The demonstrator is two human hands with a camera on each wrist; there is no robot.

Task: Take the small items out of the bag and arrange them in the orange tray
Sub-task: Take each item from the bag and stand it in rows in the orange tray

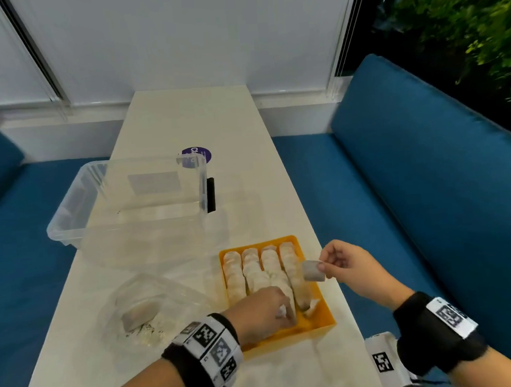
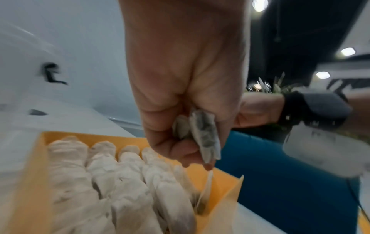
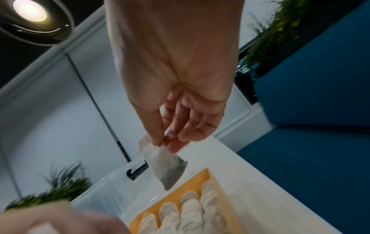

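An orange tray (image 1: 318,328) on the white table holds several rows of small white sachets (image 1: 253,272). My left hand (image 1: 265,310) hovers over the tray's near end and grips a few sachets (image 2: 202,134) in its curled fingers. My right hand (image 1: 343,262) is raised just right of the tray and pinches one sachet (image 1: 312,270) between thumb and fingers; the sachet (image 3: 164,164) hangs above the tray's far corner. A clear plastic bag (image 1: 153,309) left of the tray holds a few sachets and crumbs.
A clear plastic tub (image 1: 128,202) with a black latch stands behind the bag, overhanging the table's left edge. A purple round sticker (image 1: 197,155) lies farther back. Blue bench cushions (image 1: 428,181) flank the narrow table on both sides.
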